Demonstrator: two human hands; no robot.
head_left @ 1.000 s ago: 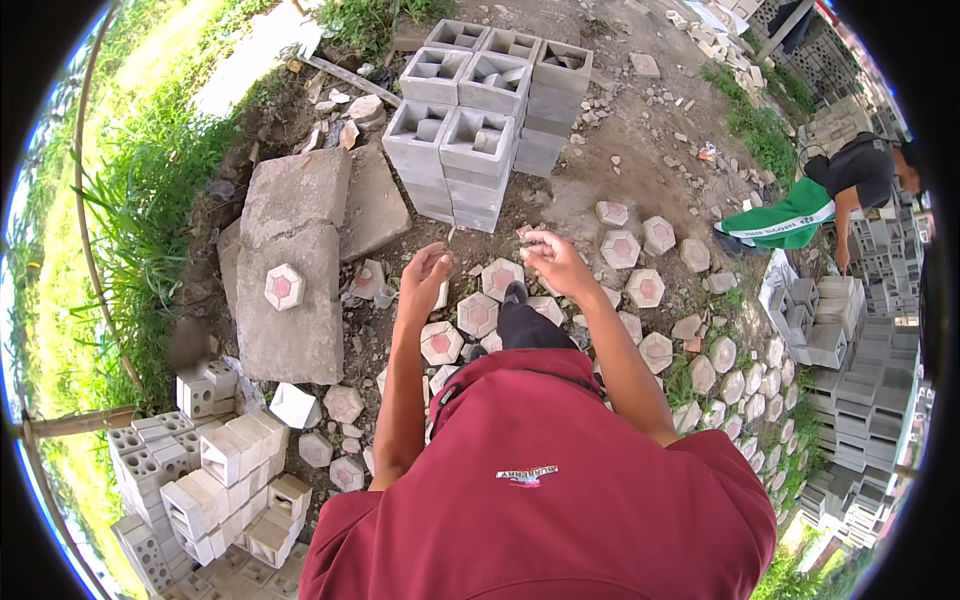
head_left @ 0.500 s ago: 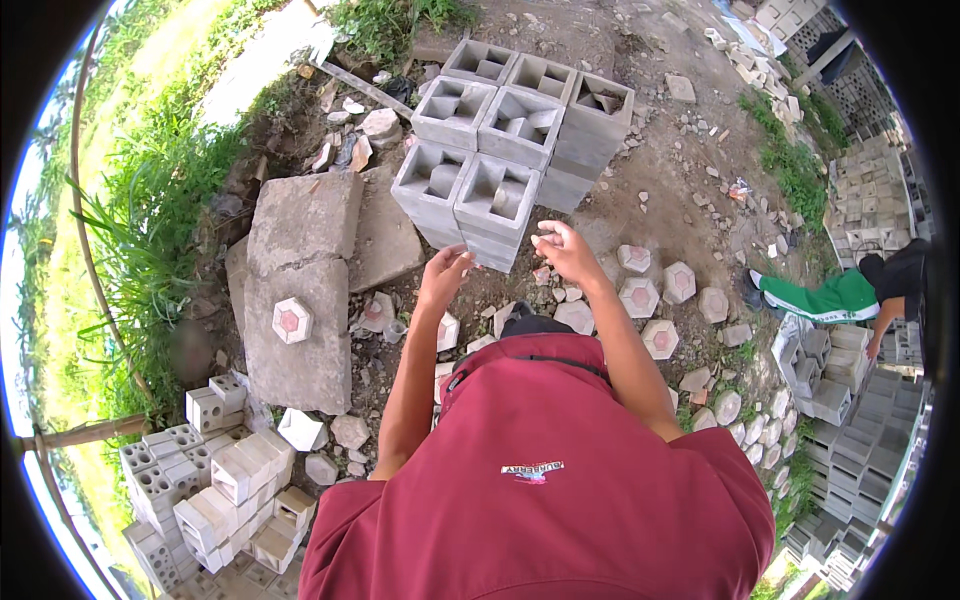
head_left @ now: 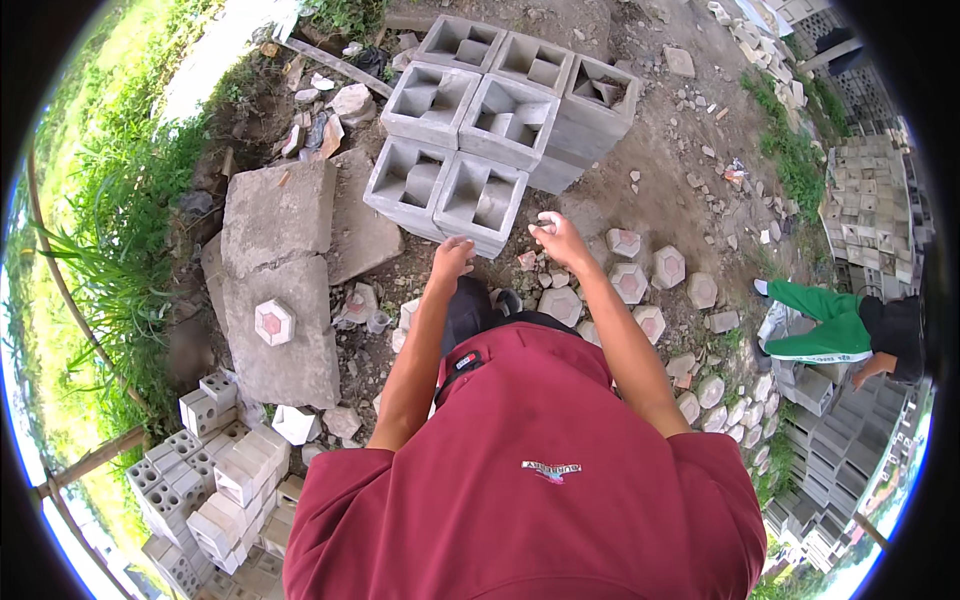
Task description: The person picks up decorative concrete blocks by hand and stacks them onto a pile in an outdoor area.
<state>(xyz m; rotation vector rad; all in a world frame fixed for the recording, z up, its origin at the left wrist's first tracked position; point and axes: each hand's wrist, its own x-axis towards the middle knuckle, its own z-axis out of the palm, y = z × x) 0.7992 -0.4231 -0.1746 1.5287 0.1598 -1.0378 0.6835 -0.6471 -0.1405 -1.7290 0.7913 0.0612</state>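
Note:
A stack of grey hollow concrete blocks stands ahead of me, its nearest block (head_left: 482, 190) facing me with its open cells up. My left hand (head_left: 453, 258) is at the lower front of that block, with its fingers curled in. Whether it touches the block I cannot tell. Just off the block's right side, my right hand (head_left: 558, 240) is raised with bent fingers drawn together and nothing visible in them. Another hollow block (head_left: 408, 185) sits beside the nearest one, and more rise behind.
Hexagonal pavers (head_left: 628, 283) lie on the rubble to my right. Left of me a cracked concrete slab (head_left: 275, 365) carries one hexagonal paver (head_left: 273, 323). Pale blocks (head_left: 240, 475) are piled at lower left. A person in green trousers (head_left: 825, 315) is at far right beside stacked blocks.
The block stack appears larger and further left in view. My right hand's fingers have drawn closer together. The person at right has shifted their legs.

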